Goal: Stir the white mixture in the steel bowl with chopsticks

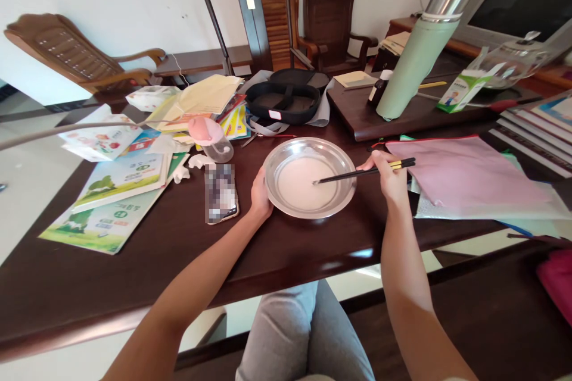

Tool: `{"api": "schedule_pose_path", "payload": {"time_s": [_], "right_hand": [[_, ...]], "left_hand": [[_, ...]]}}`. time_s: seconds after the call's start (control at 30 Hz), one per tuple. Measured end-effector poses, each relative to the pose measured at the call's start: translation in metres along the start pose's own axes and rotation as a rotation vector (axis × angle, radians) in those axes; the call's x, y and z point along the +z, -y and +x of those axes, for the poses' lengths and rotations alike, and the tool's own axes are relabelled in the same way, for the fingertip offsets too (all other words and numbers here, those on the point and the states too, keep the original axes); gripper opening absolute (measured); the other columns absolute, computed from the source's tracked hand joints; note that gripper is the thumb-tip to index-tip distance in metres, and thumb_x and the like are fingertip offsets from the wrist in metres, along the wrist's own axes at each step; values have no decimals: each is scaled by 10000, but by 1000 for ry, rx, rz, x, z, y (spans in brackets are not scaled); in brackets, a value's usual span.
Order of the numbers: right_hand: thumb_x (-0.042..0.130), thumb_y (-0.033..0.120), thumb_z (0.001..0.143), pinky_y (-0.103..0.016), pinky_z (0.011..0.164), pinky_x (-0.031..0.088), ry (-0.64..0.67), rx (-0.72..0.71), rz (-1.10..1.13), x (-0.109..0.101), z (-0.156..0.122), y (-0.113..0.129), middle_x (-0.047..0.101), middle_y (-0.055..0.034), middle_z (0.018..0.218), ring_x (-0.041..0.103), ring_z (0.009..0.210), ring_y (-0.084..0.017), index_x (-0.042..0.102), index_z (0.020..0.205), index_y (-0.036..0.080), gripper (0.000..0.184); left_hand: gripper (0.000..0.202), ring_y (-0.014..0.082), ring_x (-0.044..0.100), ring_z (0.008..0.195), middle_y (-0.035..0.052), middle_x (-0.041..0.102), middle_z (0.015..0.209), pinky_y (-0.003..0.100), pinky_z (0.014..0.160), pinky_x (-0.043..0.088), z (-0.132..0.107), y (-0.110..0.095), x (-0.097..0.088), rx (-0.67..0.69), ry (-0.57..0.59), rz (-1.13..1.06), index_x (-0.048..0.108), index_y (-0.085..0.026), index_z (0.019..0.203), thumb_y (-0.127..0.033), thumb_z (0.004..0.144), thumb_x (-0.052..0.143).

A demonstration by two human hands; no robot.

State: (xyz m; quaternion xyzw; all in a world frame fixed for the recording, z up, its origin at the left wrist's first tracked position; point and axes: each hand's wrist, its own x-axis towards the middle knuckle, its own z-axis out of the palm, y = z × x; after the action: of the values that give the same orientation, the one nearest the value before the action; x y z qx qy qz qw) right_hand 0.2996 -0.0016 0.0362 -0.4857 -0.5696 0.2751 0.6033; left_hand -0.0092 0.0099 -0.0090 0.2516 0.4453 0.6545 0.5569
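Note:
A round metal bowl [310, 212] with a wide rim stands on the dark wooden table [179, 274]. Whitish liquid [297, 181] covers its bottom. My left hand [260, 195] grips the bowl's left side, its fingers partly hidden behind the rim. In my right hand [388, 174], closed at the bowl's right, is a pair of black chopsticks [342, 176] with gold bands near the top. Their tips dip into the liquid near the middle of the bowl.
Left of the bowl lie a phone [221, 193], a pink-lidded bottle [212, 140] and green booklets [120, 208]. A black case [283, 98] sits behind. To the right are a pink zip pouch [465, 166], a tall green thermos [415, 65] and a small carton [462, 90].

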Motion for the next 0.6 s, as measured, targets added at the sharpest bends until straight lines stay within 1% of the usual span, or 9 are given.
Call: {"api": "schedule_pose_path", "payload": {"time_s": [0.07,0.13,0.17,0.23,0.3,0.37,0.43,0.5,0.6], "right_hand": [[770,922,939,-463,778,666,107,14,11,2,-2,3,808,-43,679,831,721,-302,749,631,305,690],[794,915,927,-456,815,669,244,15,-9,7,-4,6,871,-54,786,862,800,-304,808,697,297,659],[787,926,924,-457,837,669,279,1,-22,10,-4,6,889,-58,827,869,837,-304,828,726,298,660],[776,943,919,-466,878,667,269,-27,-56,12,-3,6,904,-59,869,866,877,-303,848,765,307,658],[764,946,928,-479,896,663,163,-35,-86,9,-2,4,888,-51,832,848,854,-301,835,749,317,658],[747,954,934,-483,860,660,45,-21,-66,4,0,2,843,-44,739,822,772,-297,792,682,320,684],[743,958,932,-474,791,655,14,1,-11,0,-1,3,791,-41,654,799,689,-293,748,617,315,716],[765,940,931,-461,756,648,100,17,25,2,-2,5,785,-41,643,804,672,-292,756,609,308,710],[799,915,926,-454,821,655,288,7,10,10,-4,8,868,-54,783,863,800,-303,843,712,304,650]], "left_hand": [[313,370,802,1363,63,920,1138,465,1220,597,0,0,-1,-2,-2,4,862,-252,965,-530,835,919],[306,375,796,1382,67,920,1159,471,1224,600,1,1,-1,4,-3,6,869,-257,987,-519,838,918],[302,375,795,1384,66,920,1162,472,1221,605,1,1,-1,3,-7,7,871,-259,990,-517,838,916],[299,373,798,1378,60,921,1148,471,1216,613,1,1,-1,-5,-22,7,869,-262,983,-520,838,915],[312,376,801,1371,58,921,1130,473,1214,617,1,1,-1,-8,-26,7,865,-260,974,-531,831,923],[338,378,804,1366,61,920,1122,477,1220,613,1,1,-2,-5,-13,8,861,-252,972,-547,823,934],[364,377,808,1358,66,920,1128,483,1224,609,1,1,-2,-1,3,7,857,-247,972,-566,818,939],[367,374,811,1352,66,923,1146,481,1223,610,1,2,-2,4,10,0,858,-247,967,-569,812,945],[333,373,806,1366,62,926,1163,469,1217,617,0,2,-1,6,-4,-8,858,-254,941,-551,817,942]]}}
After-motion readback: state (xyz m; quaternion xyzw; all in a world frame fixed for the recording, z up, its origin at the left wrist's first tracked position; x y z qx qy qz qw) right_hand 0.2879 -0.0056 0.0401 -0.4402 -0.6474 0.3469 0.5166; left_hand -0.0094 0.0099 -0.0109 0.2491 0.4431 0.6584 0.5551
